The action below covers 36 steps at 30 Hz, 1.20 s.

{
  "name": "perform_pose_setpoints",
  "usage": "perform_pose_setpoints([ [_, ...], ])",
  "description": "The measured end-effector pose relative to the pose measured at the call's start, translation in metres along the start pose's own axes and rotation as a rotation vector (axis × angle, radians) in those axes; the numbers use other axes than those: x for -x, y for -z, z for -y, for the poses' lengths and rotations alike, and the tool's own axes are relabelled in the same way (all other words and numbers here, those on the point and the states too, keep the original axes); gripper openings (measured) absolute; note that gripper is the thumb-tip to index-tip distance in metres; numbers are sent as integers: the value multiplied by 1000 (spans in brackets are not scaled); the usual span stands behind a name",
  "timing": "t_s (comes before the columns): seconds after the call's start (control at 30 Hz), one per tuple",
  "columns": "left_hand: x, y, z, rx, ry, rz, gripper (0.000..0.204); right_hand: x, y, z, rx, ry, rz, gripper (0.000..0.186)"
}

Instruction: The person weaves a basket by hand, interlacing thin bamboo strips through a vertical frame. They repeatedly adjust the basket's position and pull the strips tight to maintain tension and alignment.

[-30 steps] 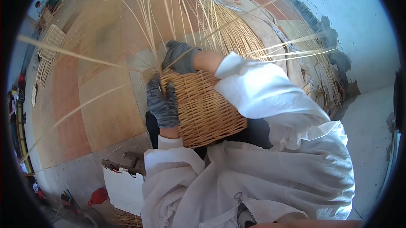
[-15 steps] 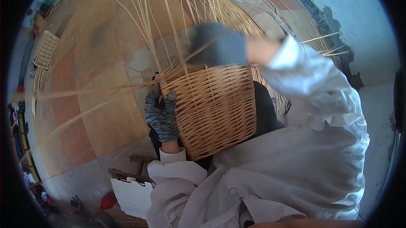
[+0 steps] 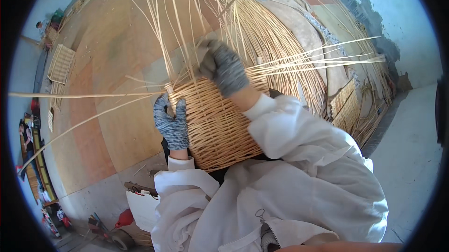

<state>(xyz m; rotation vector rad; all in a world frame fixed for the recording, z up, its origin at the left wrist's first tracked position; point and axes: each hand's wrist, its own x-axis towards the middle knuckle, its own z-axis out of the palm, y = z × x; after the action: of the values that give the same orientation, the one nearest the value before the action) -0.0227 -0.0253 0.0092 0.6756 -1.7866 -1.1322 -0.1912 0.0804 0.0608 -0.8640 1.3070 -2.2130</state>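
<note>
Golden-brown woven wicker panel (image 3: 220, 130), roughly rectangular, at centre of view, tilted, lying over the person's dark-clad lap. Left hand (image 3: 171, 121), in a grey-and-black striped knit glove, at the panel's 9 o'clock edge, near its upper corner; grip pinching that edge, thumb on the near face. Right hand (image 3: 224, 68), same kind of glove, at the panel's 12 o'clock edge, fingers curled, tips blurred among the canes; can't tell whether its grip is spread or pinching a cane.

Long pale upright canes (image 3: 156, 32) fan out from the panel's top edge toward 11 to 1 o'clock. Thin pale side canes (image 3: 84, 95) run from its upper left corner toward 8 and 9 o'clock; more light straw-coloured canes (image 3: 322, 55) reach out toward 2 o'clock.

Past the right hand, at 1 o'clock, a thick spread of yellowish loose canes (image 3: 276, 41) lies on the floor. Flat brown floor boards (image 3: 126, 116) at 9 to 11 o'clock. Pale rectangular woven piece (image 3: 61, 64) at 10 o'clock. White flat-sided board (image 3: 141, 209) and red rounded object (image 3: 125, 218) at 7 o'clock.
</note>
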Motion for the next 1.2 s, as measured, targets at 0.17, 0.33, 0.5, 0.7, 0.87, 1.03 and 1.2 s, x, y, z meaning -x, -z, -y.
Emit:
perform_pose_setpoints([
  [0.17, -9, -24, -56, -674, -469, 209, 34, 3, 31, 9, -352, -380, -87, 32],
  [0.33, -12, -58, -50, -1029, -338, 479, 60, -28, 42, -7, 167, -398, 99, 32],
  [0.5, -30, -87, -81, -1100, 35, 687, 75, -34, 66, 14, 168, -237, -100, 33],
  [0.7, 5, -98, -48, -555, -241, 104, 66, 8, 122, 54, -121, -598, -250, 33],
  [0.87, 18, -142, -71, -1073, -198, 659, 73, -24, 191, 24, 821, -492, 390, 34],
  [1.03, 9, -160, -92, -1102, -92, 799, 65, 24, 246, 48, 810, -68, 426, 22],
  [1.2, 23, -174, -55, -221, 267, 633, 49, 20, 115, 104, 824, -24, 317, 28],
])
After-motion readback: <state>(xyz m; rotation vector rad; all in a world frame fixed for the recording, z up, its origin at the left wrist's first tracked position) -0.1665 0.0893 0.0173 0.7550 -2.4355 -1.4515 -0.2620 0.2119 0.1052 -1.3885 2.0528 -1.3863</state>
